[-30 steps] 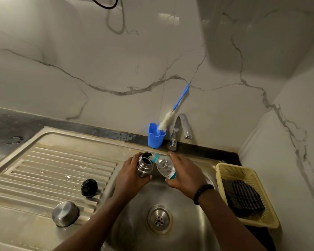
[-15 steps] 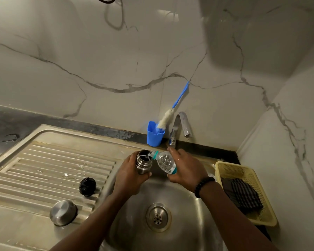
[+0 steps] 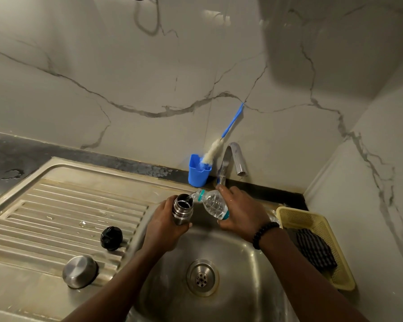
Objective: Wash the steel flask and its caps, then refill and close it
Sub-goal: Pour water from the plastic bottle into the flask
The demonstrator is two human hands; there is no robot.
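Steel flask (image 3: 182, 209) sits at centre frame, held upright over the sink basin (image 3: 237, 263) with its mouth uncapped. Left to right: ribbed drainboard (image 3: 44, 219) fills the left of the frame, with a few water droplets on the ribs. Steel outer cap (image 3: 80, 271) rests on it at lower left, dome side up. Black inner cap (image 3: 111, 238) lies just above and right of the steel one, near the basin edge; the two are apart. Left hand (image 3: 163, 226) grips the flask's lower body, fingers wrapped round it, thumb on the near side. Clear plastic bottle (image 3: 213, 204) with a teal neck ring is tilted down to the left, its mouth at the flask's rim; a thin stream of water passes into the opening. Right hand (image 3: 242, 211) holds the bottle by its base end, fingers curled over it; a black bead bracelet (image 3: 264, 234) sits on that wrist. Above the hands, against the marble wall: blue cup (image 3: 198, 174) with a blue-handled bottle brush (image 3: 221, 141) leaning in it, then the curved steel tap (image 3: 234, 159) just to its right. Drain strainer (image 3: 201, 277) lies low in the basin at lower centre. Yellow plastic basket (image 3: 316, 219) stands at the right of the basin, with a dark checked cloth (image 3: 314, 248) inside.
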